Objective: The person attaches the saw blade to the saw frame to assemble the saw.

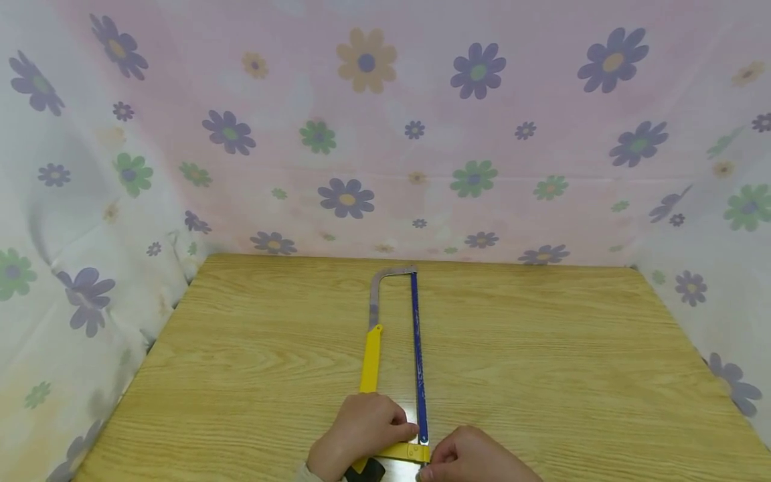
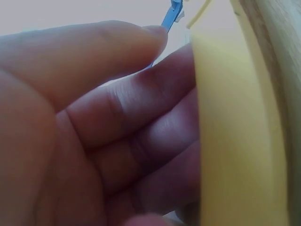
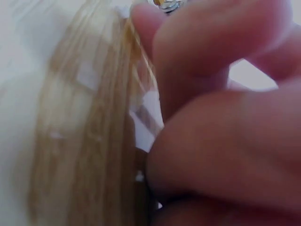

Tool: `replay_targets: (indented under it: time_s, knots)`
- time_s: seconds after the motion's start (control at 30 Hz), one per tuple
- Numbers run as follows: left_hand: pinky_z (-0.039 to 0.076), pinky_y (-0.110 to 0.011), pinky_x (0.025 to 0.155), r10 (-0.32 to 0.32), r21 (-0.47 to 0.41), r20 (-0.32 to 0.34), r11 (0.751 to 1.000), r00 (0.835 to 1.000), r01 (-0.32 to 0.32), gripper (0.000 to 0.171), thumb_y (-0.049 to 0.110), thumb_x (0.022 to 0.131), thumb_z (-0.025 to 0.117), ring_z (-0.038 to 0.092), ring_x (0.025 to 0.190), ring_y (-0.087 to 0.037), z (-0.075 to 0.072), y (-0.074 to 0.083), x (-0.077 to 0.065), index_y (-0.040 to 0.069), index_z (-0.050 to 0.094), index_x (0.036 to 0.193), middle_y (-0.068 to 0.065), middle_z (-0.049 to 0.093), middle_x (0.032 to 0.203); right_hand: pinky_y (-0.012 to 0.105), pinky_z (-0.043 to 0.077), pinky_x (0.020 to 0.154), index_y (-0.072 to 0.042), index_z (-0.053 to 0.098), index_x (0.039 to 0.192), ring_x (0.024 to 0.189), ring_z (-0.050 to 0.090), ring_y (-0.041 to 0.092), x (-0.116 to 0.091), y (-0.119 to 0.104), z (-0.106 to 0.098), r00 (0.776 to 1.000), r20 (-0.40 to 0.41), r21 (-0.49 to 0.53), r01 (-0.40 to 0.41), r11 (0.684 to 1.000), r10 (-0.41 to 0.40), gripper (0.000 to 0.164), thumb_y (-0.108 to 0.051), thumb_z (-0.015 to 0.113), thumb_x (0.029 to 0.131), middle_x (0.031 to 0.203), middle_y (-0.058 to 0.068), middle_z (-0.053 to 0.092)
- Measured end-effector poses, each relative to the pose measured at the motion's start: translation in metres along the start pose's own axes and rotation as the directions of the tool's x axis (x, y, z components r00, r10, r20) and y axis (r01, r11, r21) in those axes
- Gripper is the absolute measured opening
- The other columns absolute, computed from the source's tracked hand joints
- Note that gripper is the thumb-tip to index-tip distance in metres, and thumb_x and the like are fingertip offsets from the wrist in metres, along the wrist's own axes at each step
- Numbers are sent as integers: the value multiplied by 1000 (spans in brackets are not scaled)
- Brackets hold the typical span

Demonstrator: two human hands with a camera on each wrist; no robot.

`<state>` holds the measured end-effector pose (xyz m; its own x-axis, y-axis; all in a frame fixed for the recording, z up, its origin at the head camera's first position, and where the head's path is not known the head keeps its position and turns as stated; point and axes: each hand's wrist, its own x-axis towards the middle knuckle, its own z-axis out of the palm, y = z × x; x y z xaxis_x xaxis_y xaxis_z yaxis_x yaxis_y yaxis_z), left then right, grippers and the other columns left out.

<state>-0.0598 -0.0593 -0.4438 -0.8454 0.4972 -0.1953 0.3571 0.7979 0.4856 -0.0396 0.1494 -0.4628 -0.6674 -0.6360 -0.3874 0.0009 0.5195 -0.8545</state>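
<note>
A hacksaw lies lengthwise on the table, with a yellow and grey frame (image 1: 370,361) and a blue blade (image 1: 418,348) along its right side. My left hand (image 1: 370,425) grips the yellow part of the frame near its close end. In the left wrist view the fingers (image 2: 155,89) pass behind the yellow frame (image 2: 235,117), and the thumb is near the blue blade (image 2: 173,12). My right hand (image 1: 472,458) pinches a small metal fitting at the blade's near end, just past the yellow crosspiece (image 1: 406,452). The fingers mostly hide that fitting.
The wood-grain table (image 1: 542,361) extends to both sides of the saw. A black handle part (image 1: 367,470) shows below my left hand. Flower-printed cloth (image 1: 415,161) hangs behind the table and along both sides.
</note>
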Motion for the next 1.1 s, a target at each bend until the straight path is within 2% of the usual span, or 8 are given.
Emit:
replay_targets:
  time_s: [0.43, 0.77, 1.1]
  knots:
    - [27, -23, 43, -4, -11, 7, 1000, 1000, 4, 34, 49, 81, 54, 36, 44, -2, -2, 0, -1, 29, 55, 54, 18, 35, 44, 23, 36, 46, -19, 68, 69, 50, 47, 6, 2, -2, 2, 999, 5, 26, -54, 998, 54, 25, -42, 63, 78, 58, -9, 57]
    - [26, -24, 43, -13, -21, 37, 1000, 999, 13, 36, 49, 82, 53, 36, 43, -4, -2, -2, 1, 28, 54, 54, 16, 35, 44, 21, 34, 45, -17, 66, 68, 48, 45, 5, 2, 0, 2, 999, 19, 59, -33, 998, 32, 24, -39, 63, 79, 55, -9, 52]
    - [27, -24, 43, -9, -36, 24, 999, 1000, 10, 35, 49, 81, 54, 37, 43, -3, -1, 0, 0, 28, 55, 53, 17, 35, 44, 20, 33, 44, -16, 62, 68, 46, 42, 3, 3, 5, -1, 1000, 11, 62, 16, 998, -17, 23, -36, 65, 78, 52, -10, 47]
